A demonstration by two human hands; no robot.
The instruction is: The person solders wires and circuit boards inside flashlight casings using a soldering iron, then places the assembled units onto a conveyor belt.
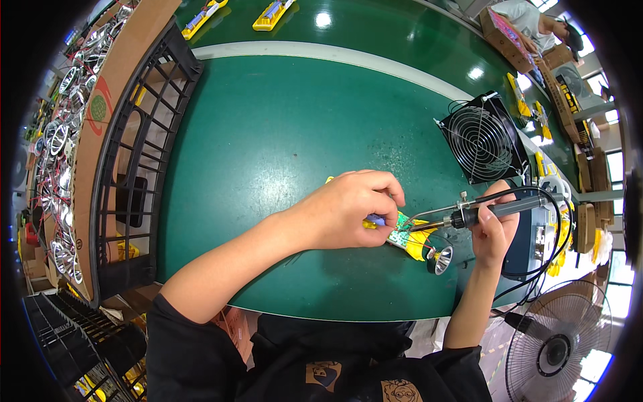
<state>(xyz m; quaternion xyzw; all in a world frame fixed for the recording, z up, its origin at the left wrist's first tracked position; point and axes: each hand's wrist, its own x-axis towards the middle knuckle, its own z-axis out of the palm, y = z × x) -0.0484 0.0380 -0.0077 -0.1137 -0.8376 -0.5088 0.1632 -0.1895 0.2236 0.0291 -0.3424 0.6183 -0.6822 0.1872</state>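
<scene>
My right hand [494, 224] is wrapped round a soldering iron [472, 213] with a thin metal feed tube clamped along it. Its tip points left and meets a small green circuit board [400, 236]. That board lies in an open yellow flashlight housing [418, 245] on the green mat. My left hand [358, 209] is closed over the housing's left part, fingertips pinched by the board's edge; what they hold is hidden. A bluish-purple battery [376, 220] shows beside the fingers. At the housing's right end a round silver reflector lamp [440, 260] hangs on thin red wires.
A black fan [479, 137] stands on the mat at right, near a blue soldering station [526, 234] with black cables. To the left are a black crate [144, 154] and a carton of reflectors [63, 154]. Yellow housings [273, 15] lie beyond the mat. A person [529, 23] is far right.
</scene>
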